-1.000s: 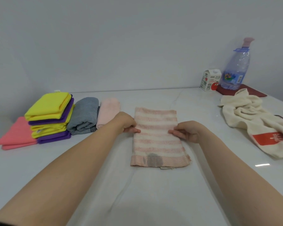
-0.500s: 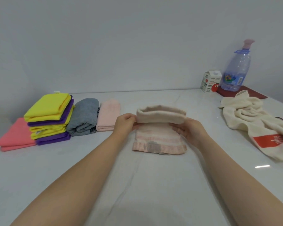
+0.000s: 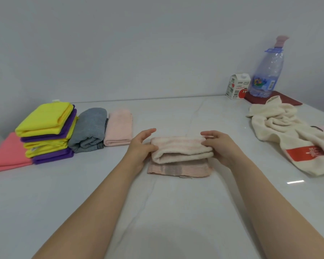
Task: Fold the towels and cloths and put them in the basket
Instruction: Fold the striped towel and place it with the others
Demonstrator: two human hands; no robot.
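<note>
White marble-look tabletop (image 3: 176, 212) meets a plain pale wall, seen from a head-worn camera looking down along two bare forearms.

Between the two hands lies a pink-and-cream striped towel (image 3: 180, 154), folded over on itself. Its upper fold is a thick roll, and a striped hem shows flat on the tabletop on the near side of it.

The left hand (image 3: 141, 146) is at the towel's left end. Its thumb touches the end of the roll, while its fingers (image 3: 148, 132) are stretched out loosely and spread, gripping nothing.

The right hand (image 3: 219, 146) is at the towel's right end. Its fingers (image 3: 207, 142) curl over the top of the roll and hold it; its thumb is hidden.

Just left of the left fingers sits a row of folded items: a pale pink towel (image 3: 119, 128), then a grey towel (image 3: 90, 129), then a stack of yellow and purple cloths (image 3: 45, 131), which rests partly on a coral cloth (image 3: 6, 154) at the far left.

Well to the right of the right fingers, a cream towel (image 3: 288, 135) with a red patch lies crumpled and unfolded.

Beyond it, by the wall, a small carton (image 3: 237, 88) stands beside a clear water bottle (image 3: 267, 71), which is upright on a dark red mat (image 3: 281, 99).
</note>
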